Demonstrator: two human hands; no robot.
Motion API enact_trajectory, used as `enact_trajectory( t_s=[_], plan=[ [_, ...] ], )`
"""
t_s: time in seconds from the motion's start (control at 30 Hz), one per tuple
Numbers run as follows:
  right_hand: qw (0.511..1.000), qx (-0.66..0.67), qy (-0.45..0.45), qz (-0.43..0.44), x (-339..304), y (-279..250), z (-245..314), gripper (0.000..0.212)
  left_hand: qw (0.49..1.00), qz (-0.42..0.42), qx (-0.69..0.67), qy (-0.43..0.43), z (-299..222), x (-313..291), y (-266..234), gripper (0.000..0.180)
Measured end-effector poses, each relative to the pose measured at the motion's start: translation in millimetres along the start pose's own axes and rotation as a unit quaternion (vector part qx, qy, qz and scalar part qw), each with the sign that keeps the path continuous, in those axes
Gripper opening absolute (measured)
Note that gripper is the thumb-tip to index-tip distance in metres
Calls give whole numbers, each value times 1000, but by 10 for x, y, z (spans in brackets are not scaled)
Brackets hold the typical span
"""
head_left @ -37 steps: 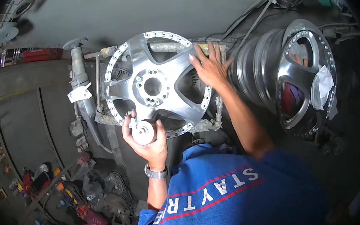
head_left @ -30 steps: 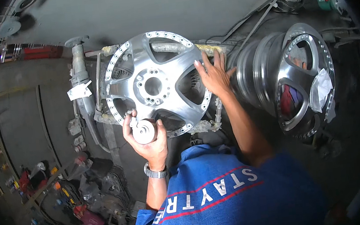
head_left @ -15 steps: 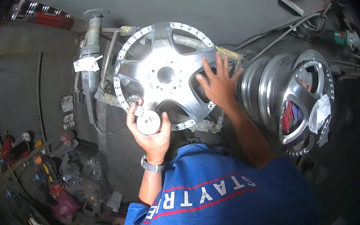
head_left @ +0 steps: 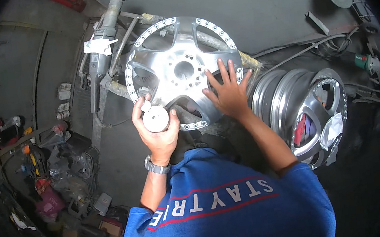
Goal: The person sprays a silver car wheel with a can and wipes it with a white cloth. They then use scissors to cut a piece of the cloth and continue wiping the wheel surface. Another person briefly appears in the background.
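Gripping a round silver cap [head_left: 156,119] — hands on wheel face [head_left: 180,68].

You kneel over a grey concrete floor [head_left: 262,13], dull and evenly lit. To your left, tools and clutter [head_left: 52,170] crowd the floor by what may be a low shelf edge. Far right, cables [head_left: 325,44] trail across it, and a second polished rim [head_left: 319,114] lies near right.

Dim workshop light, glare on polished metal, black fisheye corners, bent edges, soft periphery
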State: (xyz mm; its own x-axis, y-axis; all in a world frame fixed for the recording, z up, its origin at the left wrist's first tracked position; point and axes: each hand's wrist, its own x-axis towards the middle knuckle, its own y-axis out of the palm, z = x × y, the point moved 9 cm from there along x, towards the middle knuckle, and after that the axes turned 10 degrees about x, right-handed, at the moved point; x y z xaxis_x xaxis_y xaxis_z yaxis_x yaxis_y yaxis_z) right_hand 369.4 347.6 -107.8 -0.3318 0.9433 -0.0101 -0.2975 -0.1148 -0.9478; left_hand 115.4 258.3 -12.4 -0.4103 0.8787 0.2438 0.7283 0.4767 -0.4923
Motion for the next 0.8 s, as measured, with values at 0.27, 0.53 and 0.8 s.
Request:
enact_trajectory(
  t_s=[0.27,0.53,0.8],
  plan=[
    [1000,-3,3,-4,70,14,-27,67,1000,-6,5,-5,38,-38,-47,90],
    [997,32,63,19,326,174,-30,70,1000,-16,-6,-8,-11,-26,-66,91],
    [997,27,66,-5,518,236,85,68,1000,-15,-1,-10,68,-28,-115,92]
  ],
)
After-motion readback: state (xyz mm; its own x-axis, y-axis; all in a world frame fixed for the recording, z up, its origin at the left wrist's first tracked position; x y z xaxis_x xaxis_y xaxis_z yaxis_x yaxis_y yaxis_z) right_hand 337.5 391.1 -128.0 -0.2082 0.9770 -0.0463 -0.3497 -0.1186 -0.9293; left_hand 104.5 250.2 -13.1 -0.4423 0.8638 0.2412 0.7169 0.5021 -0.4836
